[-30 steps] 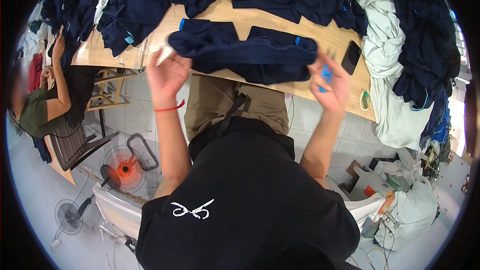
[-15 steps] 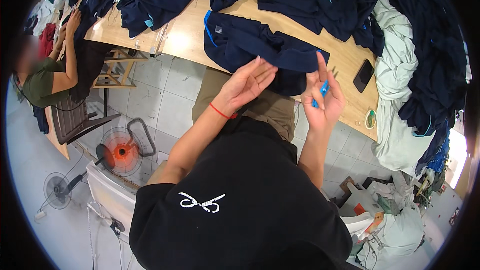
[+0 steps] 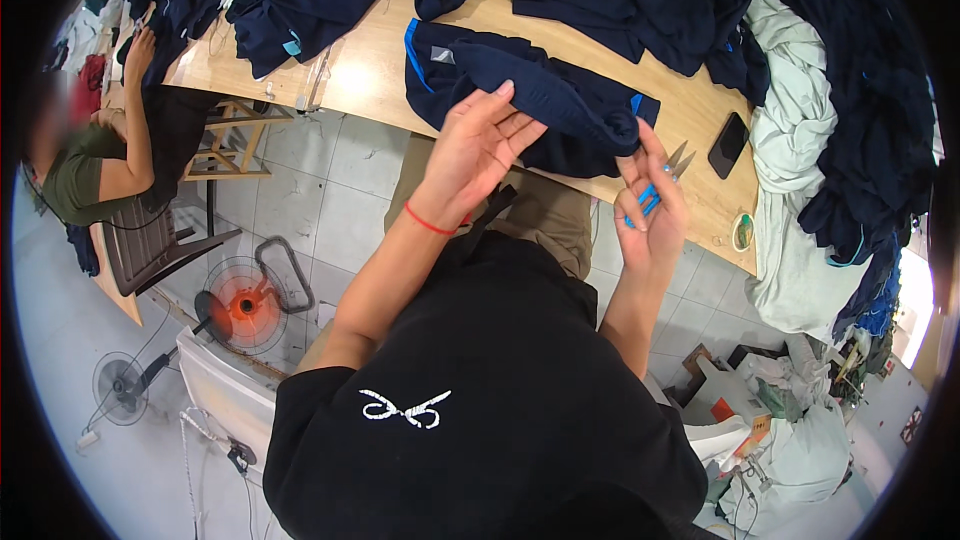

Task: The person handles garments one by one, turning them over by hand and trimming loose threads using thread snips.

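A navy garment point(image 3: 570, 100) with bright blue trim lies on the wooden table in front of me, its gathered elastic band raised along the near edge. My left hand point(image 3: 482, 152), with a red string at the wrist, holds the band's left part, thumb on the cloth and fingers along its lower edge. Tucked in my right hand point(image 3: 650, 202) are small blue-handled scissors point(image 3: 648, 198), their blades pointing up and away, apart from the cloth. The same hand's fingertips touch the right end of the band.
Heaps of navy garments point(image 3: 620, 0) line the table's far side. On the right are a black phone point(image 3: 728, 146), a small round container point(image 3: 743, 231) and pale cloth point(image 3: 790, 90). A co-worker point(image 3: 95, 155) sits at left, near fans point(image 3: 245, 306).
The garment's band has been lifted and turned so its gathered inner side shows. My left hand has moved slightly left; the scissor blades in my right hand now show more clearly.
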A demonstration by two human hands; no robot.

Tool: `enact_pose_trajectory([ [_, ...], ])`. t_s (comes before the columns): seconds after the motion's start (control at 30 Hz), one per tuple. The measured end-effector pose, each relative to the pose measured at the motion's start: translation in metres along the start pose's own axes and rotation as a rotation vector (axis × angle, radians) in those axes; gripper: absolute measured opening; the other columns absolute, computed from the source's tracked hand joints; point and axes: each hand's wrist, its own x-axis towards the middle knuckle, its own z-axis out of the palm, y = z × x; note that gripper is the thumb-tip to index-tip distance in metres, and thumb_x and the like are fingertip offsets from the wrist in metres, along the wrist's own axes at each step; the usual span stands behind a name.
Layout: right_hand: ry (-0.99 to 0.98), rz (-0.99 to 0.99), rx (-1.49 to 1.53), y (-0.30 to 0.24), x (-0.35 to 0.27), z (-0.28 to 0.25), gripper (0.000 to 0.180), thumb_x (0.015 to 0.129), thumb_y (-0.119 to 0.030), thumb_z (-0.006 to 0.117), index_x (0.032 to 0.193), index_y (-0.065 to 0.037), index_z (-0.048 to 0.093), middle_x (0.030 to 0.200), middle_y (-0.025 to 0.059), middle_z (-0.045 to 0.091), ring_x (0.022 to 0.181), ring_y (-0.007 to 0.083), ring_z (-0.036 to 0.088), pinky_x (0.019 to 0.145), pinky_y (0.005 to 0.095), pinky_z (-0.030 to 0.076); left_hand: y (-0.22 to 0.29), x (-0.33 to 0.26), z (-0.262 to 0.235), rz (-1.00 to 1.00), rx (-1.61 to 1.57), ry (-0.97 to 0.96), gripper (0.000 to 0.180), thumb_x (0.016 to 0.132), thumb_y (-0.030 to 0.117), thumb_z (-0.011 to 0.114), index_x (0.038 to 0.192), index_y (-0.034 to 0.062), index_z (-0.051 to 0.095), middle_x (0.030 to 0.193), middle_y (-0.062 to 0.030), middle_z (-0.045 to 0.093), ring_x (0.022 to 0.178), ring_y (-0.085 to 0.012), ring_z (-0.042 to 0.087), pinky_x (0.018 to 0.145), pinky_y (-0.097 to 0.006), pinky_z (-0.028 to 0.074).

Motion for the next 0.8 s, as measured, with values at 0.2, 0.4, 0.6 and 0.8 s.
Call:
enact_pose_trajectory([
  [0.2,0.288,-0.471,-0.828,0.010,-0.008,0.030,0.027,0.106,-0.002,0.061,0.129,0.010,0.068,0.113,0.0180,0.075,0.092,0.0178,0.074,0.056,0.0183,0.044,0.019,-0.034,0.037,0.080,0.153,-0.121,0.019,0.110,0.011,0.058,0.108,-0.0018,0.072,0.110,-0.0196,0.077,0.106,-0.0278,0.078,0.100,-0.047,0.064],
  [0.4,0.051,-0.966,-1.216,0.017,-0.020,0.076,0.021,0.084,0.011,0.083,0.102,0.000,0.079,0.092,0.0075,0.074,0.068,0.0068,0.057,0.057,0.0216,0.041,0.012,-0.042,0.039,0.131,0.190,-0.216,0.019,0.110,0.008,0.058,0.103,-0.0051,0.069,0.105,-0.0201,0.076,0.103,-0.0264,0.077,0.101,-0.047,0.064],
  [0.6,-0.133,-0.942,-1.293,0.023,-0.013,0.087,0.020,0.081,0.009,0.085,0.096,-0.002,0.076,0.087,0.0077,0.070,0.065,0.0114,0.059,0.054,0.0241,0.041,0.004,-0.054,0.042,0.226,0.466,-0.179,0.015,0.108,0.004,0.062,0.102,-0.0083,0.067,0.096,-0.0108,0.073,0.096,-0.0149,0.074,0.095,-0.035,0.064],
  [0.8,-0.237,-0.972,-1.433,0.030,-0.002,0.074,0.024,0.082,0.014,0.075,0.098,-0.001,0.066,0.091,0.0083,0.065,0.067,0.0167,0.061,0.055,0.0290,0.046,0.005,-0.058,0.037,0.269,0.809,-0.198,0.009,0.106,0.002,0.066,0.103,-0.0070,0.068,0.091,-0.0023,0.071,0.090,-0.0052,0.067,0.080,-0.021,0.055],
])
